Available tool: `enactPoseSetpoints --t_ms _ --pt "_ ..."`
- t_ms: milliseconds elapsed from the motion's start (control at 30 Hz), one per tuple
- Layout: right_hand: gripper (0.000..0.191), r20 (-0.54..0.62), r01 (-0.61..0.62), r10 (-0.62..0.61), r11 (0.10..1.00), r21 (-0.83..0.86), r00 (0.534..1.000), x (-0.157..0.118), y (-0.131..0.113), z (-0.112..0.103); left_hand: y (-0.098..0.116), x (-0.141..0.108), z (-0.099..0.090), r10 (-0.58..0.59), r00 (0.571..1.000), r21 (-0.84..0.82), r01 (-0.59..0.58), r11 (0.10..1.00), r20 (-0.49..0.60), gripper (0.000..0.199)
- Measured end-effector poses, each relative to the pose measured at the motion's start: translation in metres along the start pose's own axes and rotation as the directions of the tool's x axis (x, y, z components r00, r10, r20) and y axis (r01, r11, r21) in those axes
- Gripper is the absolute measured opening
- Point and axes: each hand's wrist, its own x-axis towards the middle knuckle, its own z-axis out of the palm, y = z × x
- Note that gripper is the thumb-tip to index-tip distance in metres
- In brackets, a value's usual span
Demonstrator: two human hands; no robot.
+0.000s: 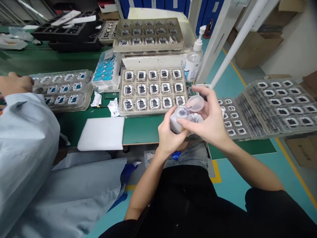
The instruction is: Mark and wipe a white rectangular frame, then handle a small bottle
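Observation:
Close to the table's front edge, my left hand (170,135) is wrapped round a small whitish plastic bottle (175,123). The bottle's round translucent flip lid (196,103) stands raised, tilted to the right. My right hand (214,120) is at the bottle's right side, its thumb against the top and its fingers curved behind the lid. A crumpled white tissue (196,118) shows between the right thumb and fingers, partly hidden. Just beyond the hands lies a clear tray (120,96) with rows of white-framed square parts bearing dark markings.
A pump bottle (192,64) stands behind my hands near a white post (218,39). Stacked part trays (277,105) fill the right. White foam (101,134) lies front left. At left, a co-worker's hand (15,84) reaches over another tray (85,94).

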Motion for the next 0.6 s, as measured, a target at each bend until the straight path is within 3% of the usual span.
enactPoseSetpoints --t_ms 67,167,267,367,467,600 --pt "0.063 0.107 0.066 -0.054 0.992 -0.108 0.993 -0.001 -0.007 -0.004 -0.005 -0.005 -0.003 0.019 1.000 0.008 -0.018 1.000 -0.012 0.068" --pt "0.033 0.296 0.272 -0.171 0.898 -0.346 0.940 0.012 -0.021 -0.019 -0.011 -0.009 -0.011 0.077 0.997 0.021 -0.077 0.997 -0.001 0.063" --pt "0.034 0.484 0.467 -0.208 0.724 -0.508 0.850 0.033 -0.033 -0.029 -0.014 -0.010 -0.018 0.076 0.997 0.077 -0.079 0.994 0.032 0.063" --pt "0.043 0.654 0.577 -0.211 0.705 -0.412 0.726 0.052 -0.033 -0.030 -0.016 -0.011 -0.022 0.075 0.995 0.113 -0.082 0.990 0.062 0.067" --pt "0.046 0.745 0.631 -0.237 0.716 -0.299 0.623 0.064 -0.024 -0.025 -0.017 -0.011 -0.025 0.113 0.992 0.075 -0.116 0.990 0.053 0.067" --pt "0.044 0.850 0.714 -0.187 0.646 -0.272 0.493 0.071 -0.017 -0.018 -0.020 -0.008 -0.029 0.150 0.986 0.047 -0.154 0.987 0.071 0.061"
